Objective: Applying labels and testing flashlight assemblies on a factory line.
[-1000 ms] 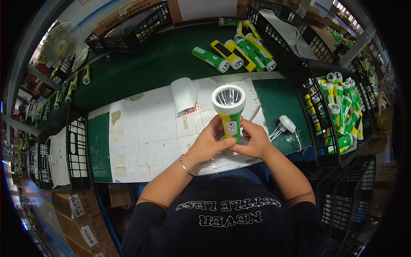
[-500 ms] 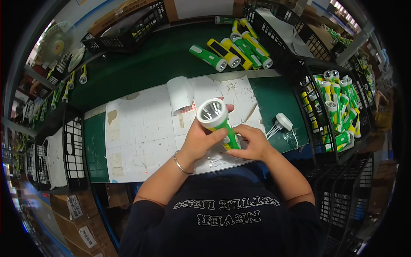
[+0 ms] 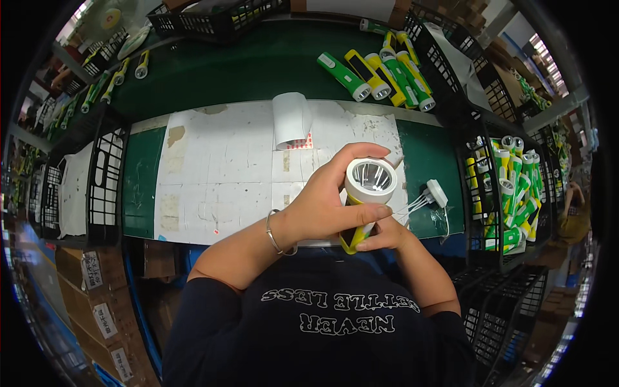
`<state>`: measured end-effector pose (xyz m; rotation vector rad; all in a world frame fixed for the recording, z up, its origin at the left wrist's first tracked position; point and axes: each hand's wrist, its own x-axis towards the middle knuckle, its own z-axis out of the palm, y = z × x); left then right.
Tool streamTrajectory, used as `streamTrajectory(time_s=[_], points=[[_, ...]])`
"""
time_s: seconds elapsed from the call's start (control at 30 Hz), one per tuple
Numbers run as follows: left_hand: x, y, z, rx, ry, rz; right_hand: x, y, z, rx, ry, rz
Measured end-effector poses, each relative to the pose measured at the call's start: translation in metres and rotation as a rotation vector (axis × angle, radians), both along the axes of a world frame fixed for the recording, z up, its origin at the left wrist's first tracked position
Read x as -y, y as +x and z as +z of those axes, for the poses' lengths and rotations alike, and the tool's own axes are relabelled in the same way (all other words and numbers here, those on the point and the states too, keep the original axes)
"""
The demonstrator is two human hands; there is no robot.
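Observation:
A flashlight [image 3: 372, 178] with a white head, a clear reflector and a yellow body is held between my two hands, tilted so that its lens faces up. My left hand [image 3: 325, 203] wraps round it from the left. Its thumb lies across the body just under the head, and its index finger arches behind the rim. Closed on the tail end is my right hand [image 3: 390, 233], its thumb at the lower right of the body; the rest of its fingers are mostly hidden behind the flashlight. The white worktop sheet [image 3: 219, 171] lies beyond my hands.
A curled white paper with red-dotted stickers [image 3: 291, 119] lies on the sheet. To the right are a white plug with cables [image 3: 436, 193] and a black crate [image 3: 500, 258] full of flashlights. More flashlights [image 3: 390, 77] lie on the green belt [image 3: 238, 71]. Another black crate [image 3: 106, 193] stands left.
The flashlight has moved to the right and turned, so its yellow side shows where green showed before. My left hand has shifted with it, its index finger now raised. The whole view has shifted too.

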<state>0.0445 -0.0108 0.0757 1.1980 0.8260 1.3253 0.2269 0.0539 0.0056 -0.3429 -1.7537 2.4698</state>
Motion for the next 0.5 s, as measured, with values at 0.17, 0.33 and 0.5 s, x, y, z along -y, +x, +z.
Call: streamTrajectory(time_s=[0.17,0.33,0.5], points=[[-0.007,0.003,0.001,0.000,0.066,0.035,0.002,0.017,0.002,0.037,0.107,-0.180],[-0.007,-0.017,-0.018,0.125,0.043,0.310,-0.031,0.082,0.036,0.091,1.335,-1.056],[-0.009,-0.014,-0.020,0.116,-0.027,0.273,-0.109,0.219,0.103,1.058,1.444,-1.536]])
